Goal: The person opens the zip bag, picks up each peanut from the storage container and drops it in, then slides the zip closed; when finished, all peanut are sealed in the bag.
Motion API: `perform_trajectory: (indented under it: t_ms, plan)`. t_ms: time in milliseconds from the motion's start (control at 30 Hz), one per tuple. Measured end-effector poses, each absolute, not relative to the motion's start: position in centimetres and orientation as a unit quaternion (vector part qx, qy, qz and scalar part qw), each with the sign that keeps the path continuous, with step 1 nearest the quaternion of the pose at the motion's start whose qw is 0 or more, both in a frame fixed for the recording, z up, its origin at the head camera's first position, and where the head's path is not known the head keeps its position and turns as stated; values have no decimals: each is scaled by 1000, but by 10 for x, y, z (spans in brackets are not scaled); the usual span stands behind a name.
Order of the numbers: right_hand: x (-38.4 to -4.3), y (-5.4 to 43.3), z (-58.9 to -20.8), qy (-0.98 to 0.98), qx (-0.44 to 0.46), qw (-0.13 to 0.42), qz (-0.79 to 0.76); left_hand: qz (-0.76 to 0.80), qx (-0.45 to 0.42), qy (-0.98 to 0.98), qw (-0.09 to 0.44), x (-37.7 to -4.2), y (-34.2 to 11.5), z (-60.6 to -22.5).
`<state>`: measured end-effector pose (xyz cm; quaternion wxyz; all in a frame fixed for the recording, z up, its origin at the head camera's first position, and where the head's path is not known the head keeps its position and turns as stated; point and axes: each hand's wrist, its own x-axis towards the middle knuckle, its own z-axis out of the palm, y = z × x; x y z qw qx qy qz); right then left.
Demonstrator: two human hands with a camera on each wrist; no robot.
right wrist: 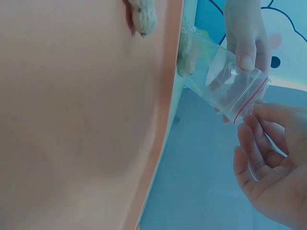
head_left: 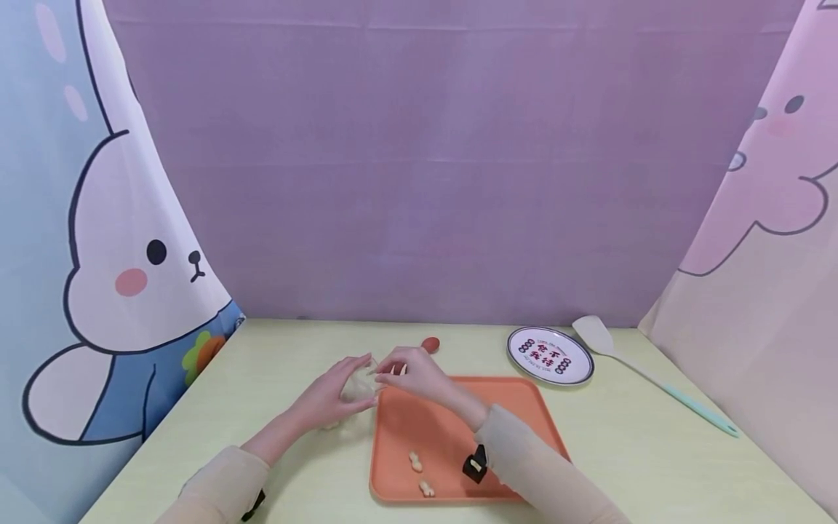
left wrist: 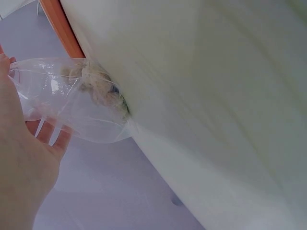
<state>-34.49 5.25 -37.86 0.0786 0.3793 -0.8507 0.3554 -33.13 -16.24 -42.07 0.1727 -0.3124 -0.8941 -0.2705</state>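
Observation:
A clear zip bag [head_left: 358, 386] with a red seal line sits between both hands at the left edge of an orange tray [head_left: 458, 437]. My left hand [head_left: 330, 397] holds it around the side, thumb on one face and fingers behind. At the mouth, my right hand [head_left: 419, 372] pinches the edge by the red line, thumb against fingertips. In the left wrist view, several peanuts [left wrist: 100, 88] lie at the bottom of the bag, close to the table. Two peanuts [head_left: 415, 461] lie on the tray near its front left corner; one peanut [right wrist: 144, 19] shows in the right wrist view.
A red spoon-shaped end [head_left: 430, 345] shows behind my right hand. To the back right stands a white plate [head_left: 550, 355] with red characters and a dark rim. Beside it lies a spatula [head_left: 668, 389] with a pale green handle. A purple curtain [head_left: 419, 182] hangs behind the table.

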Motion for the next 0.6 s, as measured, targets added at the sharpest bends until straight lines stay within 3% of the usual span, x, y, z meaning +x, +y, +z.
perform_trajectory:
  t_ms: [600]
  plan:
    - [-329,76,-367,-846,382,80,363,-271,-304,-899,162,-333,-162,-421]
